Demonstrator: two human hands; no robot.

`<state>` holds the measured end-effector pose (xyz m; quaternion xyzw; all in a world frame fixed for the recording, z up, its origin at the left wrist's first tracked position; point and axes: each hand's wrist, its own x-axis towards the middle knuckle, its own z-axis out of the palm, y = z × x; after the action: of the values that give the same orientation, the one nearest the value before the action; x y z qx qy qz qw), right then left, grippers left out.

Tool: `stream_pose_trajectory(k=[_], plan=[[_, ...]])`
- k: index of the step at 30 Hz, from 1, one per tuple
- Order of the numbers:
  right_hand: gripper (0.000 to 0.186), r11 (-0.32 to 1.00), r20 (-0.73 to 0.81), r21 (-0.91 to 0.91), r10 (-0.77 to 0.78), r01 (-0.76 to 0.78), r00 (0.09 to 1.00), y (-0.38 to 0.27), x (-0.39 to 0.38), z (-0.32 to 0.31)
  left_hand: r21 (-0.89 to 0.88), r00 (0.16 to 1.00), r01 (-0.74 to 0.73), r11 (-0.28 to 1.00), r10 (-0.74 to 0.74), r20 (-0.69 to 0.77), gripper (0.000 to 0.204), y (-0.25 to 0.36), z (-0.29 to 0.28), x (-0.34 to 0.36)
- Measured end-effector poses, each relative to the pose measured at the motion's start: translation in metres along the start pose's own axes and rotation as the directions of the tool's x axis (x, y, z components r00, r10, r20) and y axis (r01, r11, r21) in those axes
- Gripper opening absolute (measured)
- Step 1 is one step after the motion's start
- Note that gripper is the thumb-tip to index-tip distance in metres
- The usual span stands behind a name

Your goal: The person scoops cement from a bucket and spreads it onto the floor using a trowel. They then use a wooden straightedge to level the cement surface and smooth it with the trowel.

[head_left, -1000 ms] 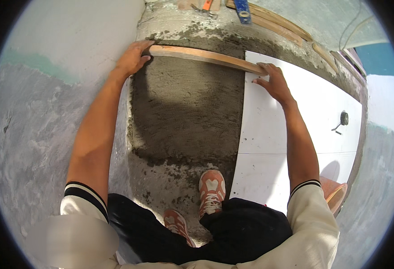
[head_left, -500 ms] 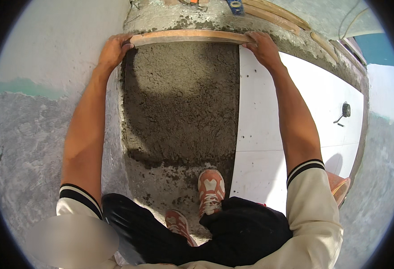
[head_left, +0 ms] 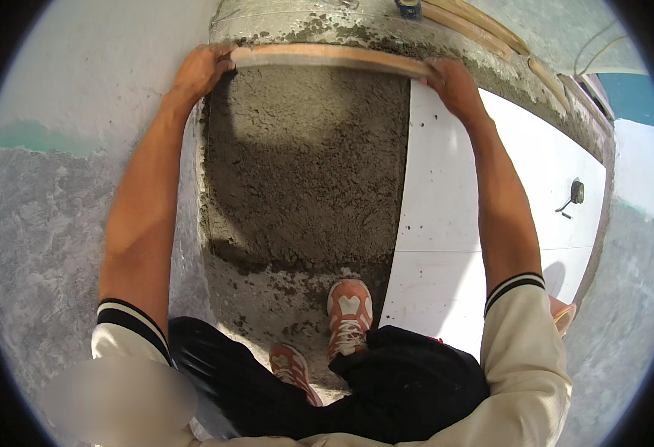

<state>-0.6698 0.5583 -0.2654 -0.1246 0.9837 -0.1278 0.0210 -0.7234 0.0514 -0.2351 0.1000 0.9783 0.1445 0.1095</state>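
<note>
A straight wooden bar point(head_left: 323, 56) lies across the far end of a rectangle of wet, rough grey mortar point(head_left: 301, 171). My left hand point(head_left: 202, 73) grips its left end beside the left wall, and my right hand point(head_left: 452, 86) grips its right end at the far corner of white floor tiles point(head_left: 439, 194), which border the mortar on the right. Both hands have their fingers wrapped round the wood. A small black device with a handle point(head_left: 576, 192) stands on the tiles to the right.
Wooden strips point(head_left: 476, 30) and a blue tool point(head_left: 409, 7) lie beyond the bar. A plastered wall point(head_left: 59, 194) runs along the left. My feet in pink shoes point(head_left: 349, 309) are on bare concrete point(head_left: 256, 290) at the near side. An orange container point(head_left: 563, 316) is partly hidden by my right arm.
The bar and both hands have moved away from me to the far edge of the mortar, and the bar's left end has risen higher in the picture. Both hands still hold it.
</note>
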Motion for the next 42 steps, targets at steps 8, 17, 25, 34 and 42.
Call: stream_pose_trajectory(k=[8, 17, 25, 34, 42], plan=[[0.042, 0.999, -0.147, -0.021, -0.044, 0.041, 0.988, -0.023, -0.029, -0.012, -0.039, 0.996, -0.082, 0.996, 0.083, 0.02, 0.039, -0.012, -0.006, -0.025], [0.043, 0.999, -0.052, 0.041, 0.025, -0.022, 0.998, -0.016, -0.002, 0.003, 0.125, 0.97, -0.16, 0.979, 0.179, -0.162, 0.044, -0.014, 0.009, -0.004], [0.04, 1.0, 0.008, -0.007, 0.01, -0.01, 1.0, -0.034, -0.03, -0.007, 0.067, 0.995, -0.097, 0.993, 0.095, 0.03, 0.044, -0.005, -0.006, -0.02], [0.036, 0.996, -0.018, 0.081, -0.02, 0.022, 1.0, -0.061, -0.094, -0.003, 0.034, 0.996, -0.088, 0.996, 0.087, 0.031, 0.039, -0.013, 0.008, -0.089], [0.035, 0.99, 0.067, 0.143, -0.019, 0.01, 0.998, -0.078, -0.173, -0.011, 0.009, 0.978, -0.069, 0.998, 0.066, 0.196, 0.037, 0.012, 0.0, -0.161]])
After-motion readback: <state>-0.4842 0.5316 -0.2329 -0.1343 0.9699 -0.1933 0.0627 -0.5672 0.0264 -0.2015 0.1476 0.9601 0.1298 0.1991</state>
